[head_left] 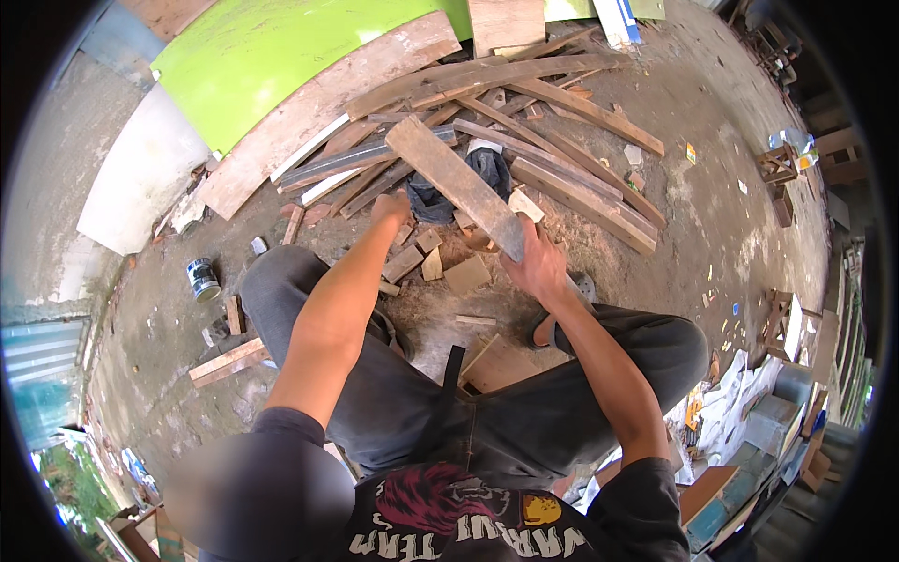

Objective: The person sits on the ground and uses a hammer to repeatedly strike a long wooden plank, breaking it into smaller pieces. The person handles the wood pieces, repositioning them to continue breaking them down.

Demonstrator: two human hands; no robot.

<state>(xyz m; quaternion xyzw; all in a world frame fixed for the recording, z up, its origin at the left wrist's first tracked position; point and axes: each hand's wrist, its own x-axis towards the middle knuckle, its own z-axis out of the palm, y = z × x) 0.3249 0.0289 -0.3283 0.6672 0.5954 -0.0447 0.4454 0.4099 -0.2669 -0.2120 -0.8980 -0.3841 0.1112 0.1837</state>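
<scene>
Right hand point(536, 267) clamped around the near end of a weathered plank point(456, 183), fingers wrapped tight, far end angled up toward the upper middle of the frame. Plank lifted clear of the heap, near end at centre frame just above the knees. Left hand point(391, 208) stretched out to the edge of the scrap pile point(552, 122), resting by a dark cloth point(440, 201); whether closed on anything, cannot tell from here. Small offcut blocks point(448, 272) scattered on the ground at centre. One flat board point(501, 363) lying between the legs at lower centre. Judging by that: one plank pulled out and in hand, most of the heap untouched, plenty left to go through. Small can point(202, 278) standing at left.
</scene>
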